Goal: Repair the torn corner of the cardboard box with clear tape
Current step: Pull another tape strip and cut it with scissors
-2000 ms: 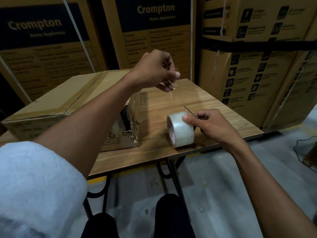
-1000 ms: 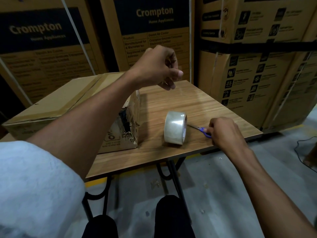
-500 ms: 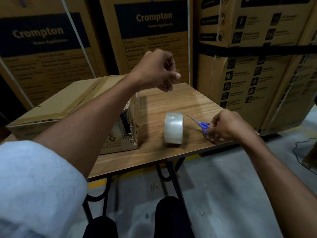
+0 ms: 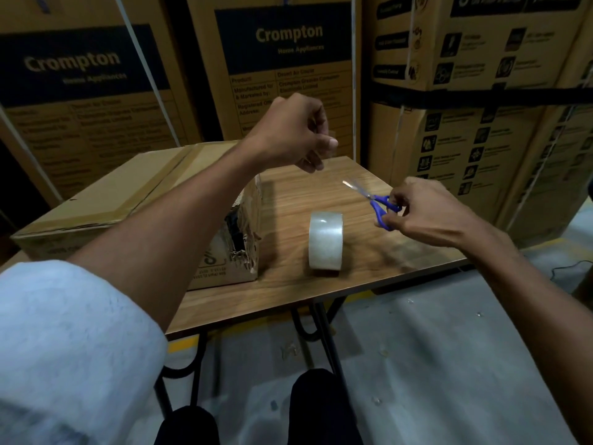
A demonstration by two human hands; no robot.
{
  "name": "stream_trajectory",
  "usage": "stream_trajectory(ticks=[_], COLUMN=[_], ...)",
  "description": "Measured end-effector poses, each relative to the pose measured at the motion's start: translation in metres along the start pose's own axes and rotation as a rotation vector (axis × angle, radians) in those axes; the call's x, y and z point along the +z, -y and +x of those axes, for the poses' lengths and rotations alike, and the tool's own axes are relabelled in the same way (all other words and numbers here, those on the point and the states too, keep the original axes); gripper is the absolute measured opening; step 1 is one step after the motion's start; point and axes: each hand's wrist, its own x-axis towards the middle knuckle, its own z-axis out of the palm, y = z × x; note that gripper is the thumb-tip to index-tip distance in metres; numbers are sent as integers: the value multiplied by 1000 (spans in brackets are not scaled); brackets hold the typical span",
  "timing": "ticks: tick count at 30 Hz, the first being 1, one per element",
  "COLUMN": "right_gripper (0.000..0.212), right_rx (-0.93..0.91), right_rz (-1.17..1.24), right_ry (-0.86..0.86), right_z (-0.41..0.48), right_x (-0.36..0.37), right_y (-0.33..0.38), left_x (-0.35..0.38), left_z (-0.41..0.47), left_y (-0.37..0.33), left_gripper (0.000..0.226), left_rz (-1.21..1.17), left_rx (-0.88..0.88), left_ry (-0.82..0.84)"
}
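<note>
Near frame centre we saw a roll of clear tape (image 4: pixel 325 240) standing on edge on the wooden table (image 4: pixel 321 194), torn-cornered cardboard box (image 4: pixel 134 200) just left of it, left hand (image 4: pixel 293 133) raised above, fingers pinched, contents we could not tell, right hand (image 4: pixel 426 213) at centre right gripping blue-handled scissors (image 4: pixel 373 200), blades pointing upper left.

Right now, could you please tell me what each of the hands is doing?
Left hand: closed, pinching the pulled end of the clear tape, which is barely visible.
Right hand: closed on the blue-handled scissors.
</note>
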Motion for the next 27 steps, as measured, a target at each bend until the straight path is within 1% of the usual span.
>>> stream_trajectory(ticks=[3, 5, 8, 10, 19, 27], right_gripper=[32, 34, 30, 29, 24, 27], right_rx=[-12, 3, 5, -3, -4, -37], right_rz=[-124, -182, -201, -197, -143, -176], right_ry=[177, 260, 382, 433, 478, 504], right_z=[3, 6, 12, 15, 16, 22], right_x=[-13, -20, -26, -30, -40, -32], right_y=[2, 7, 17, 23, 21, 35], left_x=[0, 1, 1, 0, -3, 0], left_z=[0, -1, -1, -2, -3, -1], left_y=[0, 0, -2, -1, 1, -1], left_gripper=[15, 14, 12, 12, 11, 12], left_rz=[5, 3, 7, 8, 0, 10], left_rx=[1, 2, 8, 8, 9, 19], left_ry=[0, -2, 3, 5, 13, 14])
